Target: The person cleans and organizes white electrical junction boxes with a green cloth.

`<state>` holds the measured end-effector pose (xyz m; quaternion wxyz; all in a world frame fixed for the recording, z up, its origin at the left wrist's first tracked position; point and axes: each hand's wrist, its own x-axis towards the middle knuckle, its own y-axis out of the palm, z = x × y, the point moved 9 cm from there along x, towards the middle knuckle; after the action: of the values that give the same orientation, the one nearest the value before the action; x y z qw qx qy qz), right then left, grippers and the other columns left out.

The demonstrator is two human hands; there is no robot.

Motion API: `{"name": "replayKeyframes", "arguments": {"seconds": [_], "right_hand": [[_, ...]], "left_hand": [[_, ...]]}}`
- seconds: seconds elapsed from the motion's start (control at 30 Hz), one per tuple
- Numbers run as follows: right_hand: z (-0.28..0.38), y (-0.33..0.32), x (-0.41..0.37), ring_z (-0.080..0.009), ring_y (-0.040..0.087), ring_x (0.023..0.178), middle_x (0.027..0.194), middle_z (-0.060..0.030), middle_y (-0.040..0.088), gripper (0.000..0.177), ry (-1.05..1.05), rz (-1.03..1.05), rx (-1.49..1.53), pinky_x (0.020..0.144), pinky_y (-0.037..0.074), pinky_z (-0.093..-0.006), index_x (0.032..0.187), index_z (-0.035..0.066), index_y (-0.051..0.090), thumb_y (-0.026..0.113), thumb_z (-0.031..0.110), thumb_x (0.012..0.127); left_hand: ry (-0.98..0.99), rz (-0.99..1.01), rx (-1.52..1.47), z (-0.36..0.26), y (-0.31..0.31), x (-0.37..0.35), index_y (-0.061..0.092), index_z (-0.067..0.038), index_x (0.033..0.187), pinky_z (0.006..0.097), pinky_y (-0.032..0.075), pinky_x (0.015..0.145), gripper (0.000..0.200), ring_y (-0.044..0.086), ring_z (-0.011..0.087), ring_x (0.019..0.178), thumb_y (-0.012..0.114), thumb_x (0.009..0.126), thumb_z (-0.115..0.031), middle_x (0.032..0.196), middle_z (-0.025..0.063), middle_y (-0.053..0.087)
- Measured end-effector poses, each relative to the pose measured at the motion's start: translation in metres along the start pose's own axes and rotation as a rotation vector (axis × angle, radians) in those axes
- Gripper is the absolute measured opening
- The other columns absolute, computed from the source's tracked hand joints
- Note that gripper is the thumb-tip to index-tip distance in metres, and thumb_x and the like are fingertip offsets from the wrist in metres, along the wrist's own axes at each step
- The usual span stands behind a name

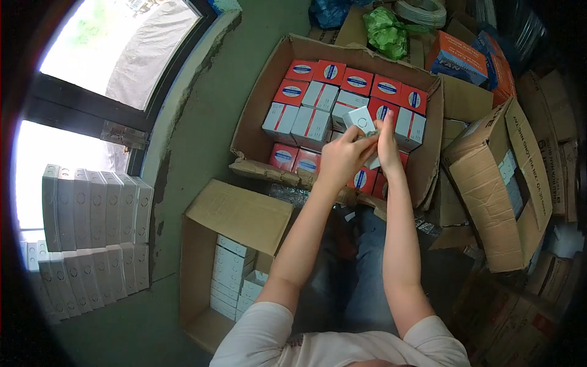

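A small white box point(362, 120) with a round mark on its face is held between both hands above a large open carton point(252, 116). My left hand point(343, 158) is closed, its fingers pinched at the box's lower edge. Against the box's right side, my right hand point(387, 147) is closed with its fingers pointing up. Part of the box and the fingertips are hidden where the hands meet. Below them, the carton holds rows of red-and-white packs point(386, 87), some with red tops showing and others with their pale sides up.
A second open carton point(199, 287) at lower left contains stacked white boxes point(229, 269). More white boxes point(98, 208) stand in two tiers on the window ledge. At right lies an open brown carton point(483, 177). A green plastic bag point(385, 33) sits behind the large carton.
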<state>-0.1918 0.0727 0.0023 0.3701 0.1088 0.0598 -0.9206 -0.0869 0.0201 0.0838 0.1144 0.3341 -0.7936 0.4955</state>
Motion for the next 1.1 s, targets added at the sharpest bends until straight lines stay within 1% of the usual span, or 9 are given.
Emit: {"name": "replayKeyframes", "arguments": {"seconds": [0.07,0.17,0.3,0.43,0.47,0.6,0.8,0.97,1.1], "right_hand": [[0.013,0.0,-0.009,-0.0289,0.053,0.111,0.115,-0.0218,0.06,0.091,-0.009,-0.056,-0.049,0.097,0.037,-0.0383,0.114,-0.004,0.058,0.012,0.071,0.093],[-0.008,0.009,0.004,-0.0274,0.051,0.114,0.119,-0.0219,0.057,0.094,0.017,-0.003,-0.205,0.1,0.035,-0.037,0.119,-0.006,0.056,0.013,0.073,0.092],[-0.01,0.004,0.003,-0.0263,0.051,0.116,0.123,-0.0191,0.056,0.098,0.027,-0.032,0.141,0.1,0.036,-0.0363,0.123,-0.007,0.054,0.018,0.078,0.088],[-0.008,-0.017,0.004,-0.0157,0.058,0.095,0.104,-0.0068,0.062,0.076,0.081,-0.082,0.454,0.084,0.044,-0.0319,0.116,0.002,0.056,0.027,0.068,0.094],[-0.002,-0.018,0.001,-0.0142,0.058,0.09,0.101,-0.0046,0.061,0.058,0.088,-0.133,0.608,0.08,0.045,-0.0324,0.113,0.004,0.057,0.038,0.056,0.097],[-0.007,-0.012,0.0,-0.0156,0.057,0.099,0.107,-0.0052,0.061,0.038,0.102,-0.032,0.444,0.083,0.046,-0.0328,0.121,0.005,0.056,0.051,0.035,0.098],[-0.013,0.004,0.0,-0.016,0.056,0.102,0.113,-0.0063,0.06,0.043,0.12,0.069,0.517,0.085,0.046,-0.0337,0.125,0.004,0.054,0.051,0.037,0.099],[-0.039,-0.024,0.02,-0.0218,0.055,0.111,0.128,-0.0105,0.054,0.049,0.153,-0.06,0.874,0.091,0.045,-0.0374,0.135,0.004,0.045,0.045,0.038,0.1],[-0.045,-0.033,0.007,-0.0264,0.05,0.119,0.132,-0.0134,0.049,0.049,0.272,-0.241,0.985,0.098,0.045,-0.0422,0.136,0.003,0.041,0.035,0.04,0.103]], "left_hand": [[-0.014,-0.094,0.012,0.006,-0.011,0.004,0.074,-0.021,0.097,0.0354,0.051,0.053,0.019,0.064,0.023,0.063,0.072,0.079,-0.023,0.085,0.0028,0.06],[-0.254,-0.245,0.065,0.032,-0.025,0.0,0.074,-0.019,0.098,0.035,0.051,0.055,0.019,0.064,0.0221,0.063,0.072,0.079,-0.022,0.085,0.0043,0.062],[-0.11,-0.102,-0.044,0.016,-0.006,0.001,0.073,-0.018,0.099,0.0346,0.051,0.057,0.02,0.064,0.0233,0.066,0.072,0.08,-0.023,0.085,0.0058,0.062],[-0.006,0.083,-0.062,-0.015,0.019,-0.005,0.074,-0.02,0.099,0.036,0.052,0.058,0.02,0.064,0.0238,0.068,0.071,0.08,-0.023,0.085,0.0037,0.059],[0.017,0.088,-0.049,-0.018,0.019,-0.006,0.074,-0.022,0.099,0.0354,0.051,0.056,0.019,0.064,0.0231,0.066,0.071,0.079,-0.023,0.086,0.0028,0.058],[0.004,-0.094,0.055,-0.011,-0.001,-0.001,0.073,-0.022,0.098,0.034,0.05,0.053,0.019,0.063,0.0229,0.062,0.071,0.079,-0.022,0.086,0.0028,0.058],[-0.113,-0.195,0.069,0.002,-0.004,-0.002,0.071,-0.019,0.098,0.0339,0.05,0.052,0.018,0.063,0.0235,0.062,0.07,0.08,-0.019,0.087,0.0034,0.059],[0.016,0.004,-0.024,-0.009,0.011,-0.003,0.073,-0.02,0.098,0.035,0.051,0.055,0.022,0.063,0.0236,0.064,0.073,0.076,-0.022,0.082,0.0047,0.058],[0.163,-0.162,-0.059,-0.016,-0.009,0.0,0.073,-0.022,0.097,0.0343,0.05,0.053,0.023,0.06,0.0216,0.061,0.075,0.074,-0.023,0.081,0.003,0.055]]}}
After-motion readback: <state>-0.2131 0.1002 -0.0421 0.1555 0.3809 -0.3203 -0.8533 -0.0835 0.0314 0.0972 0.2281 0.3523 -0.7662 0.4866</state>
